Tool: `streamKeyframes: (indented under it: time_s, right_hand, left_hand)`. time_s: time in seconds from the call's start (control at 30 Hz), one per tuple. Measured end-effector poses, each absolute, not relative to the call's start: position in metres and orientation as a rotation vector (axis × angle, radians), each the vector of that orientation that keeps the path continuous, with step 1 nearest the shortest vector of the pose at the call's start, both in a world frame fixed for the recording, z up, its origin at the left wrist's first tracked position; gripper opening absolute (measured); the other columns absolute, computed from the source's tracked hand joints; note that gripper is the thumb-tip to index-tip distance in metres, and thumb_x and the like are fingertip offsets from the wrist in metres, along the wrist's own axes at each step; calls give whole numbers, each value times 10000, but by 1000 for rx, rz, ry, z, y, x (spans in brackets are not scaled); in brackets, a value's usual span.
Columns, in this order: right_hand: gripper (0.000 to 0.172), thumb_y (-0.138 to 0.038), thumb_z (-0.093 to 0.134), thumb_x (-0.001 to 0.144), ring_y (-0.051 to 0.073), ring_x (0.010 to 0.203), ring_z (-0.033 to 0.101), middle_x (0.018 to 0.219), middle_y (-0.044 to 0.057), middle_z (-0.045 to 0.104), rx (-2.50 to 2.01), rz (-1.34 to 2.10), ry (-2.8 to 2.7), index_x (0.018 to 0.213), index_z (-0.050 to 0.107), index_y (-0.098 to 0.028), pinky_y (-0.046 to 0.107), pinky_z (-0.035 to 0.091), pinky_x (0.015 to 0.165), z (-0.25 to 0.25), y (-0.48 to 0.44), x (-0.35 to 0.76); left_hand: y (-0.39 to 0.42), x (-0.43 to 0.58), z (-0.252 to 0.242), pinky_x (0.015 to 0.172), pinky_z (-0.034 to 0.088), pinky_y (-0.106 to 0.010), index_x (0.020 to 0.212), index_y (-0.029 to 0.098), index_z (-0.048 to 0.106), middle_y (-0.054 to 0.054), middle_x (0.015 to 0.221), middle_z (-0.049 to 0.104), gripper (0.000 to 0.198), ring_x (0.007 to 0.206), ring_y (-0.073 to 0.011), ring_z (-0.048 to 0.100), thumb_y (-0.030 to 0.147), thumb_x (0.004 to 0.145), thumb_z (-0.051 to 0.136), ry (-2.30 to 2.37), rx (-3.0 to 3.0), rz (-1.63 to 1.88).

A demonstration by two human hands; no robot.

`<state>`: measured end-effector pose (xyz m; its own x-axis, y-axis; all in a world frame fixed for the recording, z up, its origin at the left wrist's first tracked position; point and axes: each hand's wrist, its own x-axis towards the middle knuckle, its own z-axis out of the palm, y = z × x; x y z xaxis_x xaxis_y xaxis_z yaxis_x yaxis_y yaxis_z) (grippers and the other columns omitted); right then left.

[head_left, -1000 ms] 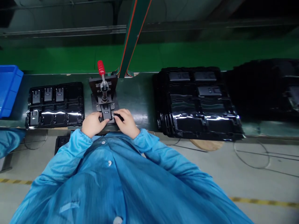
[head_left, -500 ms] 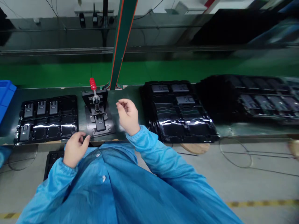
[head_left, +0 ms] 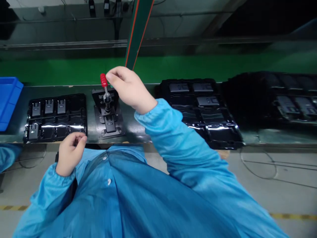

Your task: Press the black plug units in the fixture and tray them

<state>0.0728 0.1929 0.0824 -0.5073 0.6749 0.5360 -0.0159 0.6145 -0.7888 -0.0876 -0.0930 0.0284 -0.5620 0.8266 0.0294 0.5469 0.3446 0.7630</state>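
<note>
A toggle clamp fixture with a red handle (head_left: 104, 80) stands on the bench, the handle pointing up. A small black device (head_left: 110, 124) with pale lettering lies in the fixture's base plate (head_left: 115, 133), under the clamp's plunger. My right hand (head_left: 128, 86) is beside the red handle, fingers curved and thumb a little apart; whether the fingertips touch it I cannot tell. Near the front edge of the left black tray (head_left: 74, 114), my left hand (head_left: 71, 152) hovers with loosely bent fingers and nothing visible in it. That tray holds several similar devices.
A second black tray (head_left: 173, 114) with a few dark devices lies right of the fixture, and more filled trays (head_left: 262, 77) stand farther right. A blue bin (head_left: 11, 102) is at the far left. Behind the fixture rises a green post (head_left: 139, 36) with orange edges.
My right hand has moved up and left, from beside the fixture to the red handle. My left hand has drawn slightly left. The camera view has shifted a little.
</note>
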Motion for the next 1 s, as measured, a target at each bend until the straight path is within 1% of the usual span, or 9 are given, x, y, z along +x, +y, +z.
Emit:
streamKeyframes:
  time_s: [0.17, 0.3, 0.4, 0.53, 0.67, 0.77, 0.87, 0.93, 1.0]
  right_hand:
    - [372, -499, 744, 999, 114, 790, 679, 825, -56, 588, -486, 1117, -1938, 1074, 626, -155, 379, 599, 910, 72, 225, 50]
    - [287, -362, 811, 948, 122, 765, 682, 800, -51, 590, -516, 1140, -2021, 1014, 632, -148, 374, 616, 886, 71, 235, 41]
    - [222, -300, 766, 952, 129, 817, 696, 853, -39, 610, -464, 1102, -2074, 1048, 645, -140, 368, 614, 893, 82, 227, 36]
    - [217, -293, 608, 1004, 133, 946, 699, 951, -33, 601, -385, 1042, -2028, 1162, 648, -149, 380, 587, 939, 106, 187, 42]
    - [212, -355, 543, 1053, 118, 912, 650, 908, -26, 549, -323, 1127, -1911, 1007, 626, -165, 344, 582, 907, 120, 140, 65]
    - [356, -457, 515, 1102, 113, 800, 599, 809, -27, 505, -272, 1224, -1868, 865, 562, -195, 300, 574, 819, 116, 118, 83]
    - [461, -528, 514, 1109, 124, 728, 566, 749, -19, 517, -180, 1178, -1857, 772, 528, -214, 295, 549, 744, 102, 107, 92]
    - [452, -497, 537, 1101, 129, 697, 570, 742, -9, 568, -99, 1096, -1861, 746, 556, -217, 299, 542, 706, 87, 101, 95]
    - [393, -433, 530, 1094, 144, 706, 617, 751, 0, 629, -23, 1022, -1903, 777, 629, -224, 311, 561, 701, 71, 98, 98]
  left_hand:
    - [-56, -87, 61, 746, 554, -288, 1005, 202, 779, -24, 863, 751, 207, 775, -176, 679, 384, 937, 709, 2186, 1359, 1256]
    - [-32, -83, 77, 716, 546, -276, 1001, 197, 776, -20, 853, 740, 206, 753, -165, 665, 378, 932, 707, 2133, 1449, 1301]
    - [-19, -81, 88, 701, 537, -269, 998, 191, 771, -13, 837, 726, 198, 734, -155, 650, 367, 939, 703, 2099, 1496, 1362]
    - [-11, -81, 103, 703, 537, -275, 984, 189, 761, -7, 823, 711, 176, 725, -149, 640, 350, 935, 707, 2087, 1569, 1448]
    - [-8, -81, 113, 730, 556, -304, 1032, 199, 743, -11, 866, 690, 226, 764, -157, 653, 410, 965, 698, 2011, 1658, 1576]
    - [-2, -75, 115, 823, 590, -368, 1085, 227, 714, -29, 971, 671, 345, 890, -194, 682, 554, 981, 680, 1860, 1765, 1700]
    - [7, -58, 114, 965, 600, -465, 1145, 251, 703, -79, 1140, 679, 532, 1098, -277, 687, 738, 944, 627, 1725, 1886, 1707]
    - [13, -43, 112, 1025, 593, -518, 1175, 252, 711, -113, 1214, 692, 611, 1196, -330, 673, 796, 927, 582, 1657, 1981, 1580]
    - [18, -30, 106, 1045, 592, -550, 1167, 252, 719, -126, 1218, 716, 562, 1212, -349, 679, 748, 955, 559, 1552, 2071, 1487]
